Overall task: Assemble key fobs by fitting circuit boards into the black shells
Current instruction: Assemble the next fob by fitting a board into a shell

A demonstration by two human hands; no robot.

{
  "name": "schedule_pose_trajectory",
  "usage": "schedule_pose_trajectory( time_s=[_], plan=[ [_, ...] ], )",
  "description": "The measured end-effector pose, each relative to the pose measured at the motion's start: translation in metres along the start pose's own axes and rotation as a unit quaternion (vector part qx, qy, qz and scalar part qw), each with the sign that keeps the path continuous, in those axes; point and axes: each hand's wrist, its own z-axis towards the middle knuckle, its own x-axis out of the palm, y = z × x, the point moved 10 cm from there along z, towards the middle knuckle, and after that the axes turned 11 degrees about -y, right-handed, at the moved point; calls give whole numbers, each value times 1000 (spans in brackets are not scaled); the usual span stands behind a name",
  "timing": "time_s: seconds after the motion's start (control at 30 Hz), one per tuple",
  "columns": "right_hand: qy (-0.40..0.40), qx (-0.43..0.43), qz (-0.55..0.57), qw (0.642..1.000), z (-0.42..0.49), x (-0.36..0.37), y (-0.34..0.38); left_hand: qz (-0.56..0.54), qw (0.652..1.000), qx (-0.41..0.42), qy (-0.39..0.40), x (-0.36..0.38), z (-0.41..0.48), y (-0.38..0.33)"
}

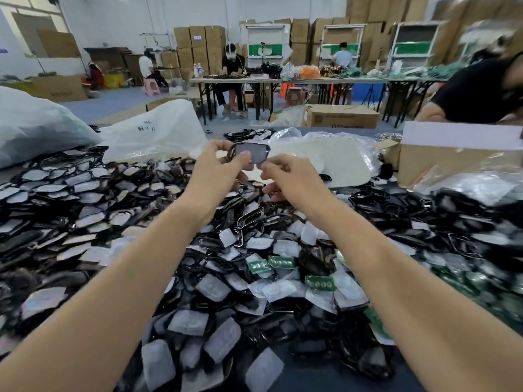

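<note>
Both my hands are raised over the middle of the table with a black key fob shell [252, 152] between them; its grey inner face is turned toward me. My left hand [219, 165] grips the shell's left side with thumb and fingers. My right hand [285, 176] pinches its lower right corner. Below lies a large heap of black shells [85, 193] and translucent button pads [212, 287]. A few green circuit boards [319, 282] lie in the heap at centre right, and more green boards [481, 281] are piled at the right.
White plastic bags [152, 134] and a big sack [34, 123] stand at the back left. A cardboard box [441, 162] and clear bags [478, 185] are at the back right. A person in black [475, 94] leans in at the right; other workers sit at tables [283, 80] behind.
</note>
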Motion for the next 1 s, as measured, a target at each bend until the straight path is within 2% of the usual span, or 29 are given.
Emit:
schedule_pose_trajectory(
  time_s=[0.1,0.33,0.53,0.67,0.73,0.8,0.9,1.0],
  plan=[
    [-11,20,44,999,-22,-39,3,-53,998,-29,20,30,-36,-12],
    [-8,63,72,995,-89,-128,-4,10,992,7,122,87,-121,-44],
    [14,82,-20,996,-136,-181,-24,17,977,-39,207,131,-189,-34],
    [91,108,-146,979,-169,-201,-52,89,947,-91,294,153,-240,3],
    [77,124,-177,973,-174,-216,-65,132,920,-122,348,159,-272,26],
    [27,133,-160,978,-170,-231,-73,180,894,-131,389,160,-297,44],
    [-22,128,-151,980,-161,-241,-82,238,877,-100,404,156,-312,56],
    [-28,132,-152,979,-155,-234,-93,323,865,-18,382,148,-309,55]
  ],
)
